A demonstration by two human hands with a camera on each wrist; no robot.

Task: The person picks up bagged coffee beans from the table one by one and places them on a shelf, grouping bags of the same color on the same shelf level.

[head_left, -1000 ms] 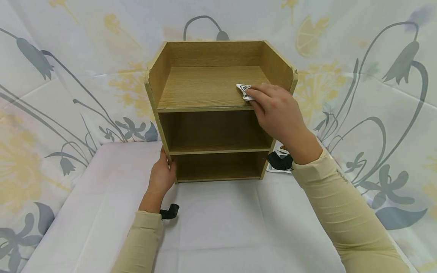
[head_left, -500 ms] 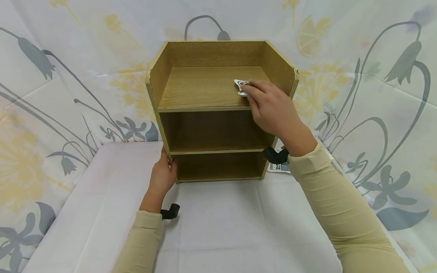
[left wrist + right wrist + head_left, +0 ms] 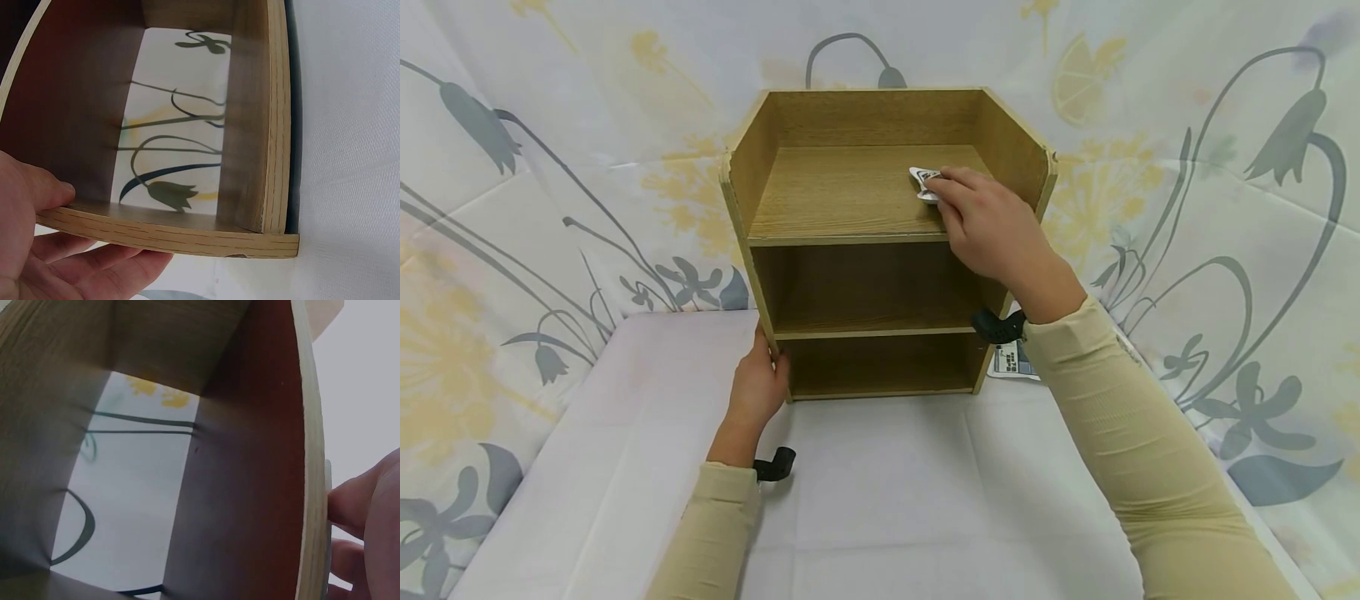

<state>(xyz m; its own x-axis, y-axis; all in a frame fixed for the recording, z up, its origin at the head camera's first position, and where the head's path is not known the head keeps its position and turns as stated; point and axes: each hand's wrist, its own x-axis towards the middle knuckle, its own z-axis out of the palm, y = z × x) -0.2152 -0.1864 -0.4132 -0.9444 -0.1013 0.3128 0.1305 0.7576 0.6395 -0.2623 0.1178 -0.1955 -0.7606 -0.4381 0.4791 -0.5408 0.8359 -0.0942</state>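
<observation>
A small wooden shelf unit with three levels stands on a white-covered table. My right hand is on the top shelf and presses a crumpled white wipe with dark print against the board under its fingertips. My left hand grips the lower left side panel of the shelf unit, thumb inside and fingers outside. The right wrist view shows the shelf unit's inside and my fingers at its edge.
A floral cloth hangs behind and around the table. A printed white packet lies on the table by the shelf unit's right foot, partly hidden by my right forearm. The shelf unit has no back, so the cloth shows through it.
My right hand has slid the wipe a little away from me and to the left across the top shelf. The left hand has kept its hold on the side panel.
</observation>
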